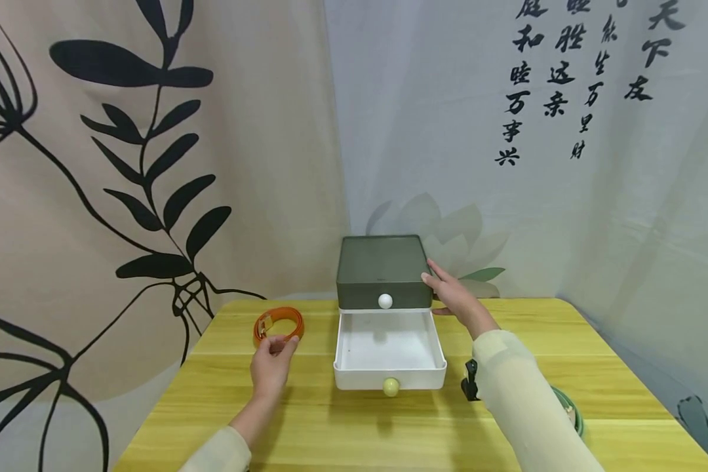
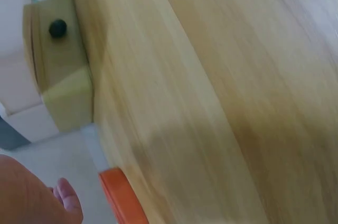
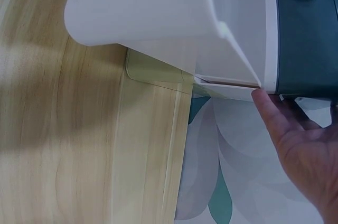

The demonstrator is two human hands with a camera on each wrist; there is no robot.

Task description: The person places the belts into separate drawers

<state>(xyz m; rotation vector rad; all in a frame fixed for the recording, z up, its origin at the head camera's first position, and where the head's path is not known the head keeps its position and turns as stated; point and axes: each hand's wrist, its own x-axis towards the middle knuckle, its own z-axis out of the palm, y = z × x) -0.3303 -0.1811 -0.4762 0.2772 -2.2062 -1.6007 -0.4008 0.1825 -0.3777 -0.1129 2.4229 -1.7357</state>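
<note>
On the table's left, an orange coiled belt (image 1: pixel 299 319) with a gold buckle lies flat. My left hand (image 1: pixel 270 370) is at its near rim, thumb and fingertips overlapping the edge; whether they pinch it I cannot tell. The left wrist view shows part of the orange belt (image 2: pixel 122 197) beside the hand (image 2: pixel 37 195). My right hand (image 1: pixel 457 298) rests its extended fingers on the right side of a small drawer cabinet (image 1: pixel 382 259). The white drawer (image 1: pixel 389 379), with a yellow-green knob, is pulled out below the dark green top drawer (image 1: pixel 354 296) and its white knob.
A green coil (image 1: pixel 577 423) lies at the right, partly hidden by the right sleeve (image 1: pixel 519 387). Against that sleeve shows a small black device (image 1: pixel 471 381). The cabinet's lowest drawer (image 2: pixel 60 49) is yellow-green with a dark knob. A printed curtain (image 1: pixel 271 164) hangs behind the wooden table (image 1: pixel 307 426).
</note>
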